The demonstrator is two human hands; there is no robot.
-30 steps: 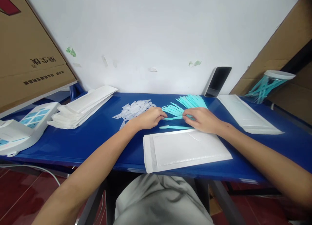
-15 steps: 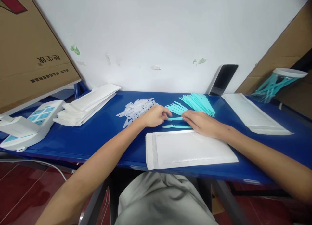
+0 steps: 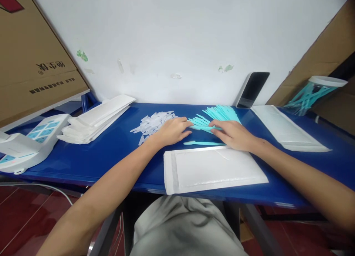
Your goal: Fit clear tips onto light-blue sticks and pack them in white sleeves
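A big blue table (image 3: 111, 156) holds a white envelope (image 3: 219, 169) near the front. Farther back lies a heap of blue-green sticks (image 3: 220, 114). The left hand (image 3: 172, 131) has its thumb and finger apart. The right hand (image 3: 234, 134) pinches one thin stick (image 3: 205, 128), its tip by the left hand.

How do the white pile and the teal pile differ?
The white pile holds short pieces; the teal pile holds long, thin ones. The white pile is jumbled; the teal pile lies mostly fanned. Both rest on the blue table.
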